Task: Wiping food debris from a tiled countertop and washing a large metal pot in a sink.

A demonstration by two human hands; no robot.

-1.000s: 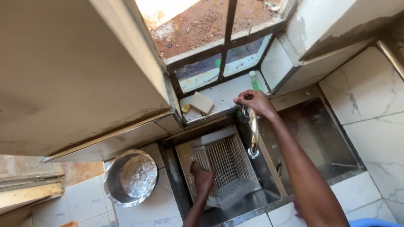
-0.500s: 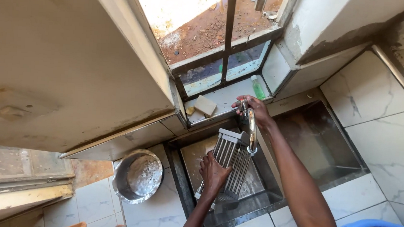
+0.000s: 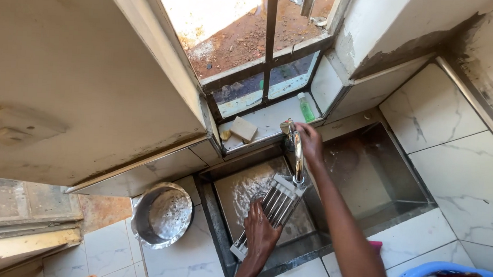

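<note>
Gripping the slatted rack (image 3: 269, 214) under the tap (image 3: 295, 150), left hand (image 3: 260, 235) closed; right hand (image 3: 309, 144) clasps the tap.

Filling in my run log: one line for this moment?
left hand: holds metal rack under tap | right hand: on tap | water running into sink

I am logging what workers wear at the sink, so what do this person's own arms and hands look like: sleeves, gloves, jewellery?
Both arms are bare as far as the picture shows, with no sleeve in view. The left hand and the right hand wear no gloves. No ring, watch or bracelet shows on either hand or wrist. The forearms look slim and long, running in from the bottom edge of the picture.
</note>
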